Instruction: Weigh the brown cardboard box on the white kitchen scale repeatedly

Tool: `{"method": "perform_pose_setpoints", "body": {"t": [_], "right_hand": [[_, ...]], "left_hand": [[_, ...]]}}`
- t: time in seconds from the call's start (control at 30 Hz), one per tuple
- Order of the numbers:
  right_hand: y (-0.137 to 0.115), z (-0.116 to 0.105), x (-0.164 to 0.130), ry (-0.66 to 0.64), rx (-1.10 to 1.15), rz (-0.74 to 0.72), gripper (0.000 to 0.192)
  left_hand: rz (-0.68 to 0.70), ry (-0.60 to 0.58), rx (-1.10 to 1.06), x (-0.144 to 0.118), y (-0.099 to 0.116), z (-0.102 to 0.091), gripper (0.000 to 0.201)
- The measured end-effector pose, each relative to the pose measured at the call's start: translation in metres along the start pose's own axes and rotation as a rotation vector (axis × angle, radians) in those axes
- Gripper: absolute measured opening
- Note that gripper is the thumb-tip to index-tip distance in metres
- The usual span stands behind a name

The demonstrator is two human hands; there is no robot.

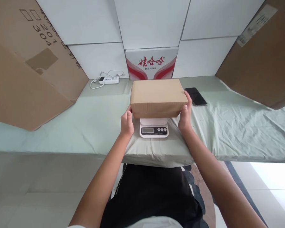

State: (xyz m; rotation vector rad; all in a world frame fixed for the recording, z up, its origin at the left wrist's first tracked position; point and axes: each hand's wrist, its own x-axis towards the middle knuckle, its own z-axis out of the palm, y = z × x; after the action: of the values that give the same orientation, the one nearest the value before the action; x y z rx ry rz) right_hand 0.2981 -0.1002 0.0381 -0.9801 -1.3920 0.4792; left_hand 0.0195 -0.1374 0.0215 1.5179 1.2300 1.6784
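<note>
A closed brown cardboard box is held level between my two hands, over a small white kitchen scale. My left hand grips the box's near left corner, thumb up and fingers partly hidden behind the side. On the opposite end, my right hand clasps the near right corner, with a finger along the side. The scale's front panel, with its grey display and buttons, shows below the box, while most of its platform is covered. Whether the box rests on the platform or hovers just above it, I cannot tell.
A black phone lies right of the box. A white power strip with a cable sits at the back left. Large cartons flank the table on the left and right. A printed white box stands behind.
</note>
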Motion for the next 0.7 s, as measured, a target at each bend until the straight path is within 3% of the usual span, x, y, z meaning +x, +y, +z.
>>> {"method": "perform_pose_setpoints", "body": {"t": [0.2, 0.47, 0.7], "right_hand": [[0.005, 0.000, -0.002, -0.003, 0.023, 0.000, 0.089], [0.024, -0.001, -0.003, 0.098, 0.117, 0.006, 0.083], [0.029, -0.001, -0.002, 0.069, 0.100, 0.021, 0.085]], "left_hand": [[-0.004, 0.006, 0.011, -0.004, 0.000, 0.000, 0.095], [-0.103, 0.199, -0.039, -0.002, -0.012, -0.011, 0.108], [-0.085, 0.121, -0.023, -0.004, -0.012, -0.010, 0.101]]}}
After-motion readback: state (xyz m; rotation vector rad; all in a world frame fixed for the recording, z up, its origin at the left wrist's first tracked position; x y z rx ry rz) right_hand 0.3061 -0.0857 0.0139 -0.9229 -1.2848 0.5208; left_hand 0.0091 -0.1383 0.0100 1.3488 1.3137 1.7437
